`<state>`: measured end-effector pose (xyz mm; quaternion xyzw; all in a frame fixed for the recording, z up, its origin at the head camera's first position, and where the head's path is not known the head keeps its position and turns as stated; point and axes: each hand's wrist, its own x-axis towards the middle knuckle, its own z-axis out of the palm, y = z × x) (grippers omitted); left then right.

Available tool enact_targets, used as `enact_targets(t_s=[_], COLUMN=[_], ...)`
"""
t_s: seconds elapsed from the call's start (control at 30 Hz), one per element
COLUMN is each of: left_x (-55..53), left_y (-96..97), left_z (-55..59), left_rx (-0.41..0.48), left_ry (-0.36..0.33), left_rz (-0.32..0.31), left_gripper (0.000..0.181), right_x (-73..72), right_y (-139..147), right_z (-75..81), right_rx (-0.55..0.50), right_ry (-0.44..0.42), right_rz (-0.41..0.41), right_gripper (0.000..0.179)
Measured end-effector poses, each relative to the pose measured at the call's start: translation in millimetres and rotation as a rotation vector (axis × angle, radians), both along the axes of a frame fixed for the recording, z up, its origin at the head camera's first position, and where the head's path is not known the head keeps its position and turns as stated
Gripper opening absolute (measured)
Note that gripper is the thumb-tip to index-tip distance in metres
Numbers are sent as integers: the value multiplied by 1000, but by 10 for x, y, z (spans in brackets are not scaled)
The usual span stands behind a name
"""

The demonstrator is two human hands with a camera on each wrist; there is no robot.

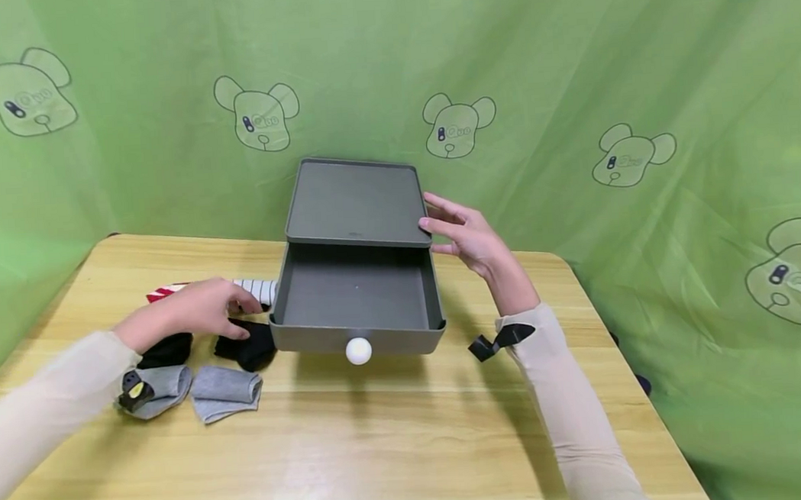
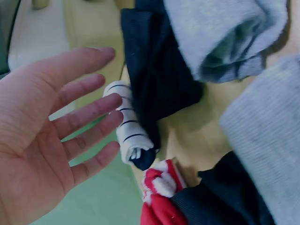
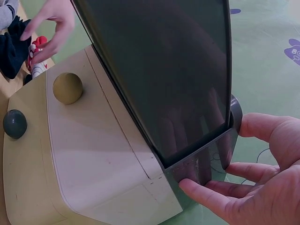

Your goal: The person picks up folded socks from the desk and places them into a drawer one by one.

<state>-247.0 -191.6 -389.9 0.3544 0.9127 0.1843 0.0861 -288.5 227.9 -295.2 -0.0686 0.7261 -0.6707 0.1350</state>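
Note:
A grey drawer box (image 1: 356, 199) stands on the table, its top drawer (image 1: 358, 291) pulled out and bare inside, a white knob (image 1: 358, 351) on the front. My right hand (image 1: 464, 234) rests on the box's right edge, fingers fairly straight; in the right wrist view its fingertips touch the dark frame (image 3: 197, 164). Left of the drawer, my left hand (image 1: 201, 312) hovers over folded socks with loose, spread fingers and nothing held. Nearest to it are a black sock (image 2: 161, 65) and a rolled white striped sock (image 2: 127, 119).
Two folded grey socks (image 1: 226, 391) lie at the table's left front. Behind the left forearm, a red-and-white sock (image 1: 162, 293) and another black sock (image 1: 166, 351) are partly hidden. Lower drawers with a cream knob (image 3: 68, 88) and a dark knob (image 3: 15, 124) show below. A green curtain (image 1: 389, 59) hangs behind.

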Motion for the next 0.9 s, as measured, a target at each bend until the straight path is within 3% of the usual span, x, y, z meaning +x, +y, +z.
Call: enact_targets(t_s=[0.23,0.33,0.73,0.9], left_x=[38,50,80,69], left_y=[18,28,74,41], left_z=[-127,-139,-98,-66], left_rx=[-91,-96,-56,-19], left_ry=[48,45,-84,-177], left_rz=[-59,-45,-50,-71], left_gripper=[36,38,43,39], right_x=[-17,-20,-20,-13], right_y=[-3,0,11,12], right_z=[1,-7,-29,-27], right_rx=[-18,-21,-21,-23], right_ry=[-5,-5,-1,-1], right_rz=[-1,0,-1,3], right_gripper=[64,63,63,64])
